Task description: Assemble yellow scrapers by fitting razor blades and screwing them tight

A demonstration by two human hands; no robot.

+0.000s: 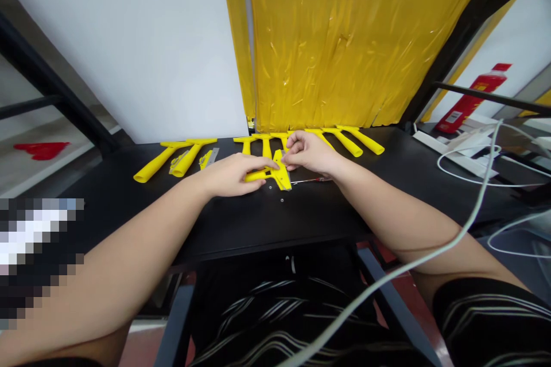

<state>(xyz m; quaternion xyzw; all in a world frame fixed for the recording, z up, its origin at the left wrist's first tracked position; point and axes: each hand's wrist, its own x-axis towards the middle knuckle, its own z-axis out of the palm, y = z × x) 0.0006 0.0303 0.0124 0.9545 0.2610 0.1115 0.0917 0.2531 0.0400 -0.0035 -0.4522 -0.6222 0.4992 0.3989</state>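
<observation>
A yellow scraper (pixel 282 176) lies on its side on the black table, with its wide head pointing right. The fingers of my left hand (pixel 228 175) are wrapped round its handle and rest against the head. My right hand (pixel 313 153) is pinched at the far end of that head, and whatever lies between its fingertips is hidden. Just below my right hand is a thin metal rod with a reddish end, which looks like a screwdriver (pixel 307 181). Small metal screws or nuts (pixel 282 200) lie loose in front of the scraper.
Several yellow scraper handles (pixel 152 165) line the back of the table (pixel 241 223), with small yellow-and-grey blade pieces (pixel 209 159) at left. A yellow plastic sheet (pixel 344 40) hangs behind. At right are a red bottle (pixel 473 97) and a white cable (pixel 430 264) crossing my right arm.
</observation>
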